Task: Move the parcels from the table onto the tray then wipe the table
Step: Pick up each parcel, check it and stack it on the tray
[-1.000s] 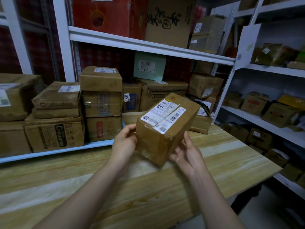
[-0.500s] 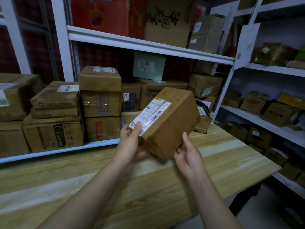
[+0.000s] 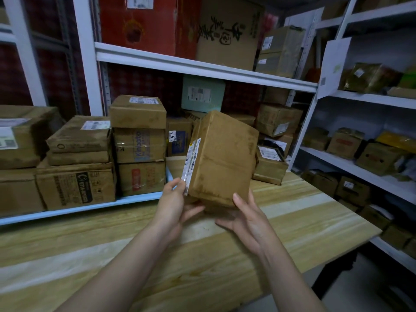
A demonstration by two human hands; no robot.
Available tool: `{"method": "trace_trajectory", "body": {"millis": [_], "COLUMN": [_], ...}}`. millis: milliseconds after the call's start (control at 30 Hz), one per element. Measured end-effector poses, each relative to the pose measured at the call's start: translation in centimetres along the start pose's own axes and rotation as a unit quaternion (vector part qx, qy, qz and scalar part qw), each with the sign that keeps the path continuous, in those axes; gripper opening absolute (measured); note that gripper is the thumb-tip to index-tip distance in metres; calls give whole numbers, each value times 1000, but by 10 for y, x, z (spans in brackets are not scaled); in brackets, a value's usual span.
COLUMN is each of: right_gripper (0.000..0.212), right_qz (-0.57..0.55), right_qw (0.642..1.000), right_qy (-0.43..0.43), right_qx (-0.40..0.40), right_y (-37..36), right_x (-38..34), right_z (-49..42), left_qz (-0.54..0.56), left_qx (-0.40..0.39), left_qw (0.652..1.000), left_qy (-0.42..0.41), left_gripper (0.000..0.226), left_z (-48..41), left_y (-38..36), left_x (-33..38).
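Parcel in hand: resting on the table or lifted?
Lifted and tilted. The left hand grips the parcel at its lower corner, the right hand supports it underneath, and bare table shows below it.

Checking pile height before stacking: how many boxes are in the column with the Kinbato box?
3: a labelled box on top, the Kinbato box in the middle, a red-marked box at the bottom. Others may be hidden behind them.

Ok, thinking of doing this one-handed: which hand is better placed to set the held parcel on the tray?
Left, probably. The left hand pinches the parcel at its labelled lower corner and is on the side nearer the tray; the right hand only props it with straight fingers.
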State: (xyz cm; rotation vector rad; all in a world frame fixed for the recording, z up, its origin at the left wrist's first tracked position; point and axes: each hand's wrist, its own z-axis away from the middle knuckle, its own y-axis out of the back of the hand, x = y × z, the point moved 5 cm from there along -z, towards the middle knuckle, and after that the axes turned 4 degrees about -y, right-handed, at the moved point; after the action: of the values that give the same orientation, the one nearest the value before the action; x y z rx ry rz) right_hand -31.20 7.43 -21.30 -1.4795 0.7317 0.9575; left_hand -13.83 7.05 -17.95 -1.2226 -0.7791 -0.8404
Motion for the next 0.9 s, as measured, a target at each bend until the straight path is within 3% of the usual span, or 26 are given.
{"method": "trace_trajectory", "body": {"millis": [100, 200, 267, 333, 400, 500, 600, 700, 900], "right_gripper": [73, 91, 84, 82, 101, 110, 99, 66, 53], "right_qz": [-51, -127, -162, -168, -164, -130, -116, -112, -66], "right_qw": [998, 991, 985, 984, 984, 989, 991, 991, 995], "right_qy": [25, 50, 56, 62, 68, 70, 69, 67, 47], "right_qx": [-13, 9, 17, 22, 12, 2, -16, -30, -60], "right_y": [-8, -13, -20, -32, -49, -77, -111, -142, -215], "right_x": [-2, -6, -8, -13, -19, -25, -26, -27, -33], "right_z": [3, 6, 8, 11, 11, 13, 18, 20, 22], "left_qz": [-32, -76, -99, -119, -151, -184, -216, -295, -481], "left_qx": [-4, 0, 24, 62, 98, 141, 159, 174, 234], "left_qw": [999, 995, 990, 984, 977, 966, 956, 930, 834], "left_qy": [-19, -68, -96, -113, -118, -112, -122, -135, -140], "left_gripper": [26, 23, 23, 24, 29, 37, 42, 50, 55], "left_z": [3, 6, 6, 7, 8, 15, 28, 38, 56], "left_y": [3, 8, 15, 27, 43, 66, 88, 111, 162], "left_x": [5, 13, 19, 24, 27, 37, 51, 66, 90]}}
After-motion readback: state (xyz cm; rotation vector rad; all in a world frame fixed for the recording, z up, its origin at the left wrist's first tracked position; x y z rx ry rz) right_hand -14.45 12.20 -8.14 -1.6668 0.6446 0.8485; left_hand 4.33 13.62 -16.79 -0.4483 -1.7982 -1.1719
